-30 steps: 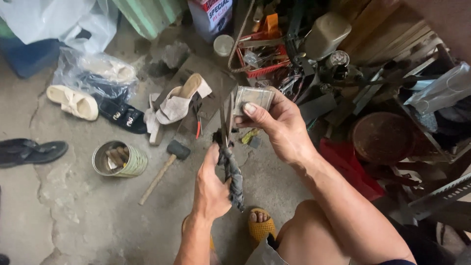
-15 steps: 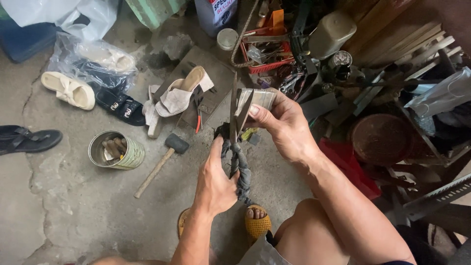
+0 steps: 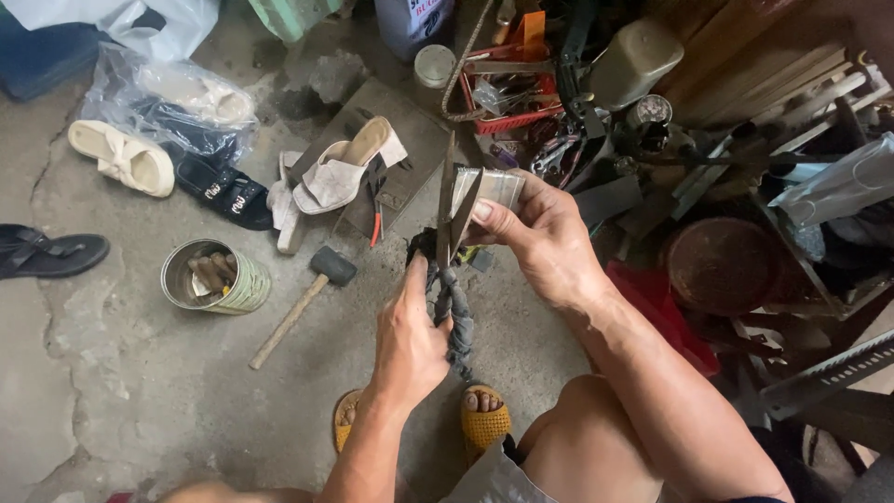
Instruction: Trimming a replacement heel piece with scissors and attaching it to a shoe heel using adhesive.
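Near the centre of the frame the left hand (image 3: 410,340) is closed in a fist around the cloth-wrapped handles of a pair of large shears (image 3: 451,270), whose dark blades stand upright and slightly parted. The right hand (image 3: 540,242), just right of centre, pinches a small curved strip of pale material (image 3: 489,189) between thumb and fingers, holding it against the blades so that its left edge sits between them. Both hands are held above the concrete floor (image 3: 140,401).

Below the hands, at the lower centre, the person's feet in yellow sandals (image 3: 484,419) rest on the floor. To the left lie a wooden-handled hammer (image 3: 303,303) and a tin can (image 3: 216,277) holding small pieces. Above these, a beige heeled sandal (image 3: 345,172) lies on a dark board, with a cream shoe (image 3: 121,158) and a black sandal (image 3: 223,191) further left. A red basket of tools (image 3: 512,102) sits at the upper centre.
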